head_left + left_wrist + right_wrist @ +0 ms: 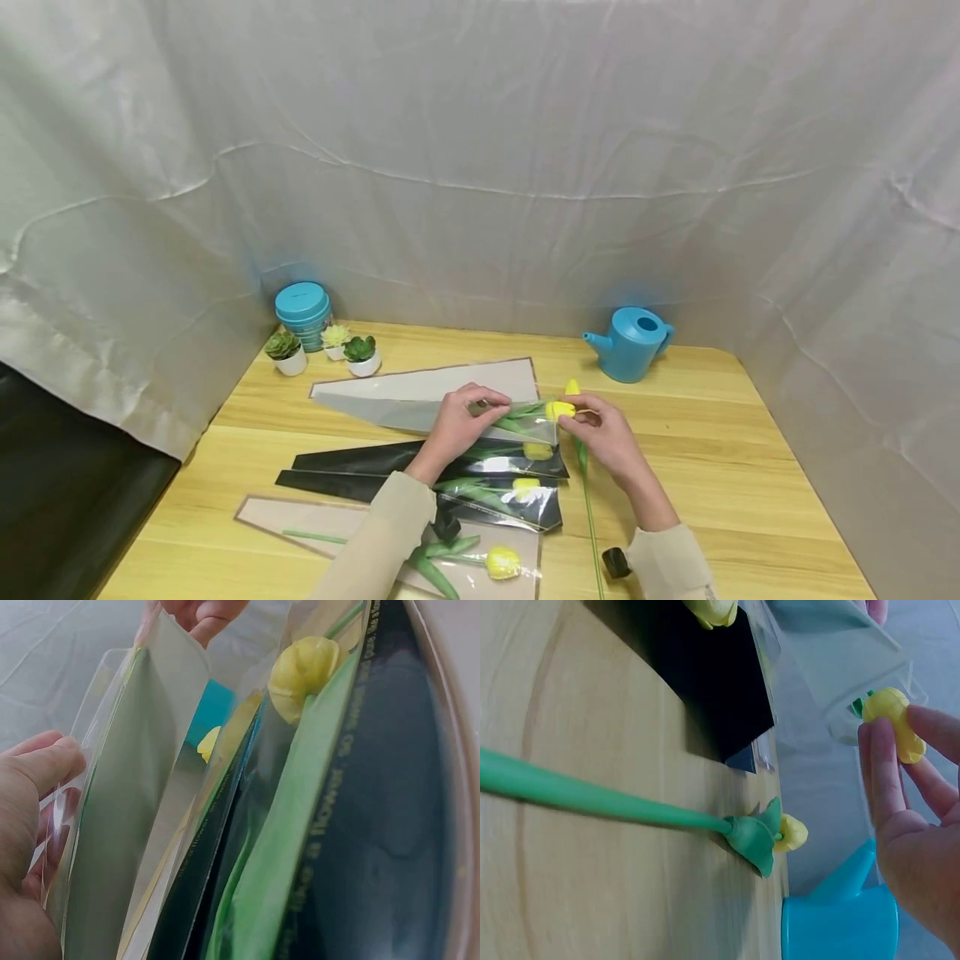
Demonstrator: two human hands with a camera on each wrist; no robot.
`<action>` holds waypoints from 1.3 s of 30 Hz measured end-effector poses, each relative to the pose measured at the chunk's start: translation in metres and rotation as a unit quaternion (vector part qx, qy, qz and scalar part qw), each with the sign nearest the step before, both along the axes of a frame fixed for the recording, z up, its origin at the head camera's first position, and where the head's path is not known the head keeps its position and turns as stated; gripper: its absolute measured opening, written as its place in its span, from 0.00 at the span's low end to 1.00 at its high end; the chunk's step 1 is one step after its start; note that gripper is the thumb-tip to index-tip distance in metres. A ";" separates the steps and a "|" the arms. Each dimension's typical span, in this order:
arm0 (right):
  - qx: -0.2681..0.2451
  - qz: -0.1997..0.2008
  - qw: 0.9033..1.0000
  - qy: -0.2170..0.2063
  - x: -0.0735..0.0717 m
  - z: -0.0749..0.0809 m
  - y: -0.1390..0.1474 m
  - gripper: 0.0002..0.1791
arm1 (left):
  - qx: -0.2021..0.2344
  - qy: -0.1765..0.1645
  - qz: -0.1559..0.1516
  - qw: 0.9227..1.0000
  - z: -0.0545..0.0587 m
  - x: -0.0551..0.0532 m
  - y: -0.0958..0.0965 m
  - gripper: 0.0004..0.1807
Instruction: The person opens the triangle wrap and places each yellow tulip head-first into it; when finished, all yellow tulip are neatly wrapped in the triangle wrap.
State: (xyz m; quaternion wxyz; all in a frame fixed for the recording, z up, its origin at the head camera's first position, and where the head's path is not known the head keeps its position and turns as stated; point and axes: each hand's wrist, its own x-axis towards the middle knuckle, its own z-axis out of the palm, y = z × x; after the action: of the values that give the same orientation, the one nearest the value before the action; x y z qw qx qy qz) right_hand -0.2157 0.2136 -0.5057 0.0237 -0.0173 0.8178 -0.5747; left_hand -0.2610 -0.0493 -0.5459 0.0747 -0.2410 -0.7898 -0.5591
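My left hand pinches the edge of a clear-fronted, grey flower sleeve, raised off the table in the left wrist view. My right hand holds an artificial yellow tulip by its bloom, between thumb and fingers, at the sleeve's wide mouth. The green leaves of this tulip lie inside the sleeve in the head view. Just below, two black sleeves each hold a yellow tulip. A pale sleeve with another tulip lies closest to me.
A loose tulip lies lengthwise under my right hand. At the back right stands a blue watering can. Small potted succulents and a lidded blue container stand at the back left. Grey curtains surround the wooden table.
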 end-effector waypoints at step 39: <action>0.006 0.006 1.000 0.024 -0.005 -0.013 -0.023 0.19 | -0.011 0.022 -0.005 1.000 0.007 0.002 0.006 0.07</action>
State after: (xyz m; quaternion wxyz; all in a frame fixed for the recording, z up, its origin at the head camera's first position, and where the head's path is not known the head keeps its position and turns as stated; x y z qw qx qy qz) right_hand -0.2204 0.1902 -0.5182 0.0076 -0.0361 0.8213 -0.5693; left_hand -0.2588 -0.0432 -0.5392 0.0864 -0.2579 -0.7925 -0.5458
